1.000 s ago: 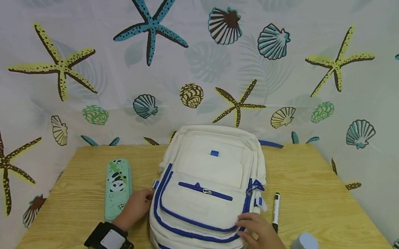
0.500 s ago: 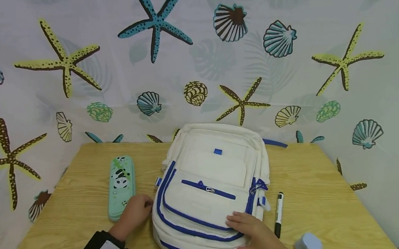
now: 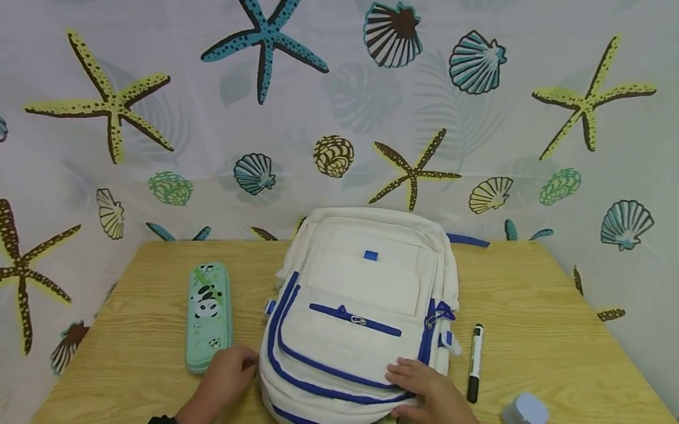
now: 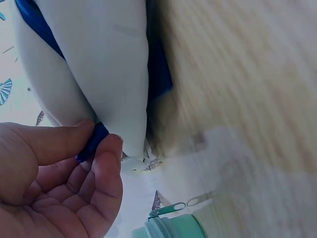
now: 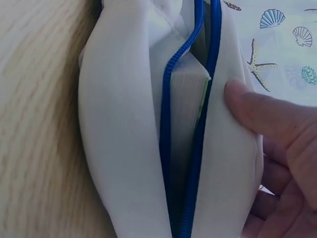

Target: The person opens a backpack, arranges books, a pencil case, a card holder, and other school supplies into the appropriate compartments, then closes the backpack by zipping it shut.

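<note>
A white backpack (image 3: pixel 352 347) with blue zippers lies on the wooden table, its front facing up. At its left side, my left hand (image 3: pixel 228 381) pinches a small blue zipper pull (image 4: pixel 92 142) between thumb and forefinger. My right hand (image 3: pixel 433 394) holds the lower right of the bag's front, fingers over the top and thumb (image 5: pixel 255 106) against the side panel. Beside that thumb, an unzipped opening gapes between two blue zipper edges, and the white page edges of a book (image 5: pixel 188 89) show inside.
A mint pencil case (image 3: pixel 207 317) with a panda print lies left of the backpack. To the right are a white marker (image 3: pixel 475 363) with black ends and a small light-blue round object (image 3: pixel 526 415). A seashell-print cloth (image 3: pixel 328 90) hangs behind the table.
My left hand has slid toward me along the bag's left side. My right hand has shifted from the zipper edge further onto the bag's front. The view has shifted slightly.
</note>
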Demonstrator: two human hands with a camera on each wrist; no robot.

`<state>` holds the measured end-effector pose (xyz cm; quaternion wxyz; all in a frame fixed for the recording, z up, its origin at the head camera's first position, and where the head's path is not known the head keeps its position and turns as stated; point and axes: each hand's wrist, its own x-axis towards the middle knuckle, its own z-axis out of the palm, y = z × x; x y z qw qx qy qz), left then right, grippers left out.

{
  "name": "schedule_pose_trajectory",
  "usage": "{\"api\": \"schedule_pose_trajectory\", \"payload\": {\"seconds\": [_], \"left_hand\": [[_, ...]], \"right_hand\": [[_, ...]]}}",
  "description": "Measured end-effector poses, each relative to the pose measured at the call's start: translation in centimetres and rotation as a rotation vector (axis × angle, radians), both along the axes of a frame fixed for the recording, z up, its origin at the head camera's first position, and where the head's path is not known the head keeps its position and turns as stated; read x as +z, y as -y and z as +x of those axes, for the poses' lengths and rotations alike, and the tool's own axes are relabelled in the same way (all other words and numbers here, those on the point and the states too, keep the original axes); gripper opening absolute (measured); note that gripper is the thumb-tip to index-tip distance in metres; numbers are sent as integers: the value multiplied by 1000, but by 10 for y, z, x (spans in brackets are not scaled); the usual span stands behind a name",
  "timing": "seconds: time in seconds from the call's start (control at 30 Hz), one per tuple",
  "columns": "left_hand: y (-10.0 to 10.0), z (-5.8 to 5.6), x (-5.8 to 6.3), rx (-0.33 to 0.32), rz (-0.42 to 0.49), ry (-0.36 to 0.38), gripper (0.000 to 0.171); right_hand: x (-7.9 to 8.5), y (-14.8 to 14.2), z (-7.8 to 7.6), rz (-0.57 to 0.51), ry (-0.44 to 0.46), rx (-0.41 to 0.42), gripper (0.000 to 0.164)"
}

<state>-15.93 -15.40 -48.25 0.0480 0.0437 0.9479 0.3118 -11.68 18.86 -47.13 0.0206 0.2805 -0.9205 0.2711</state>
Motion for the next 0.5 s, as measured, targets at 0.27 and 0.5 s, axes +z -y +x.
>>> {"api": "schedule_pose_trajectory", "payload": {"seconds": [0.27,0.5], "left_hand": [[0,12,4,-38,58,3,9],[4,20,1,-147,108,-15,10]], "right_hand": [[0,3,-1,-12,12,-46,47],[-1,4,0,-18,36,-47,48]]}}
